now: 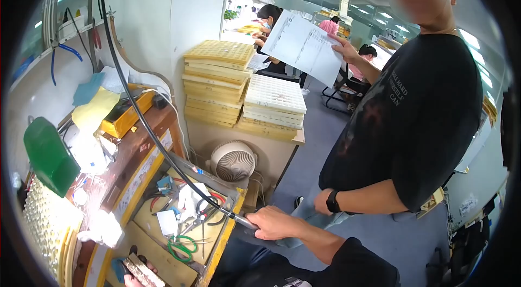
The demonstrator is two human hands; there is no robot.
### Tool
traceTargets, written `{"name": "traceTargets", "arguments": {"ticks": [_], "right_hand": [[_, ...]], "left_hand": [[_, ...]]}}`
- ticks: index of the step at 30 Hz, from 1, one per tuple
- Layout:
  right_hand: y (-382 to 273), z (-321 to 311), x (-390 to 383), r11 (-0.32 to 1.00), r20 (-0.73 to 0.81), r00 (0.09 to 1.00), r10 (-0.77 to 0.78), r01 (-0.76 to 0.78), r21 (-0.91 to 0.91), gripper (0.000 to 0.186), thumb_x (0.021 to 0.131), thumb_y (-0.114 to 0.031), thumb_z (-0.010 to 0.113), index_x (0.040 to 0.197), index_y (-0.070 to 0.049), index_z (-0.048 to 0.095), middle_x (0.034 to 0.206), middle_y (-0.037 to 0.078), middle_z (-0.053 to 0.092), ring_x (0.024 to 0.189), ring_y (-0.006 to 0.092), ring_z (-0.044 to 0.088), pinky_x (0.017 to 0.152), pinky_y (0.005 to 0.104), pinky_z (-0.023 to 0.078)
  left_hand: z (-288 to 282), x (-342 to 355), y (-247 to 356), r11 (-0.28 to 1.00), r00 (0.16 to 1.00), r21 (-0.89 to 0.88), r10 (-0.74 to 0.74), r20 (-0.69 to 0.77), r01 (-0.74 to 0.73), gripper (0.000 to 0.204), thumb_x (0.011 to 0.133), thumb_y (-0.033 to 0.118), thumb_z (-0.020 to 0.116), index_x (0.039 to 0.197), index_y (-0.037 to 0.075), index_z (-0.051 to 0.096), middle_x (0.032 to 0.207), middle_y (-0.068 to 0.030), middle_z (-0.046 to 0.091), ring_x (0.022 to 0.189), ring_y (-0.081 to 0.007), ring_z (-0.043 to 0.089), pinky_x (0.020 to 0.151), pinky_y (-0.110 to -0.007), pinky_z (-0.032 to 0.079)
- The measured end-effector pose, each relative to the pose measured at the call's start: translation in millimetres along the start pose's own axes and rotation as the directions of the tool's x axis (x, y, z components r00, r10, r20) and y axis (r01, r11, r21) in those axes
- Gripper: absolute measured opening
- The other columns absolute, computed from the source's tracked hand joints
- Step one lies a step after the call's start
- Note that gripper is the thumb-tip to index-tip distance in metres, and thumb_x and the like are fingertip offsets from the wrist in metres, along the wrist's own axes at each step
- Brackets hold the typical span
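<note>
My right hand (274, 223) is closed around the metal handpiece (241, 219) of a long black cable (144, 118) that hangs down from the top of the view, at the drawer's right edge. My left hand (138, 279), partly cut off by the lower edge, grips a small oblong block (146, 272) with a speckled top. Between them an open yellow-edged drawer (234, 208) holds pliers, green-handled scissors (182, 249) and white scraps (187, 200). A lit wooden bench (135, 167) with a green lamp shade (49, 154) and white crumpled cloth (106, 232) stands at the left.
A person (412, 113) in a black T-shirt stands close on the right, holding papers (301, 42). Stacked trays (217, 80) sit on a cabinet above a white fan (233, 162). Other people (328, 26) sit farther back, near a chair (336, 94). Blue pliers (62, 56) hang at upper left.
</note>
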State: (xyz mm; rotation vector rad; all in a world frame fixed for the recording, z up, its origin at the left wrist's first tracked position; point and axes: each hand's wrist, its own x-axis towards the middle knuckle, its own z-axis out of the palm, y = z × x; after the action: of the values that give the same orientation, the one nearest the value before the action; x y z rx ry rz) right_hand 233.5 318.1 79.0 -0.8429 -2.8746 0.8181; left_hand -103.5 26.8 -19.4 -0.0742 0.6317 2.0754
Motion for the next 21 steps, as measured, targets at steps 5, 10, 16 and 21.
{"name": "traceTargets", "arguments": {"ticks": [5, 10, 16, 21], "right_hand": [[-7.9, -3.7, -12.9, 1.000, -0.034, 0.999, 0.007, -0.006, 0.024, 0.017, 0.070, -0.010, 0.063, 0.080, 0.000, 0.054, 0.068, 0.020, 0.062, 0.070, 0.0422, 0.062, 0.064, 0.0494, 0.047], [-10.5, -9.0, -23.5, 0.999, 0.004, 1.000, 0.027, -0.027, 0.022, 0.017, 0.071, -0.012, 0.062, 0.082, 0.000, 0.056, 0.070, 0.021, 0.062, 0.071, 0.0432, 0.062, 0.066, 0.0505, 0.048], [-7.7, -4.5, -33.6, 0.999, -0.038, 0.999, -0.008, 0.010, 0.053, 0.017, 0.072, -0.012, 0.062, 0.081, 0.001, 0.056, 0.072, 0.023, 0.063, 0.072, 0.0450, 0.062, 0.067, 0.0520, 0.048], [-7.5, -11.9, -30.5, 0.994, -0.009, 0.999, -0.031, 0.032, 0.109, 0.018, 0.072, -0.012, 0.062, 0.083, 0.002, 0.058, 0.074, 0.024, 0.064, 0.074, 0.0449, 0.062, 0.068, 0.0518, 0.048]], "left_hand": [[41.7, 6.7, -14.0, 0.906, 0.949, 0.377, 0.271, -0.160, -0.195, 0.037, 0.099, 0.033, 0.034, 0.102, 0.009, 0.063, 0.081, -0.0074, 0.066, 0.067, -0.0212, 0.063, 0.059, -0.035, 0.053], [14.9, 27.7, -8.7, 0.878, 0.928, 0.402, 0.343, -0.147, -0.261, 0.040, 0.098, 0.032, 0.033, 0.108, 0.008, 0.062, 0.086, -0.0077, 0.067, 0.070, -0.0226, 0.064, 0.063, -0.036, 0.054], [-18.6, 39.3, -1.9, 0.915, 0.967, 0.329, 0.254, -0.016, -0.235, 0.042, 0.098, 0.032, 0.030, 0.112, 0.007, 0.061, 0.091, -0.0092, 0.068, 0.072, -0.0237, 0.065, 0.063, -0.037, 0.055], [-18.3, 45.4, -5.4, 0.864, 0.922, 0.424, 0.360, -0.143, -0.271, 0.044, 0.098, 0.034, 0.030, 0.114, 0.007, 0.061, 0.091, -0.0093, 0.068, 0.074, -0.0240, 0.065, 0.063, -0.037, 0.056]]}}
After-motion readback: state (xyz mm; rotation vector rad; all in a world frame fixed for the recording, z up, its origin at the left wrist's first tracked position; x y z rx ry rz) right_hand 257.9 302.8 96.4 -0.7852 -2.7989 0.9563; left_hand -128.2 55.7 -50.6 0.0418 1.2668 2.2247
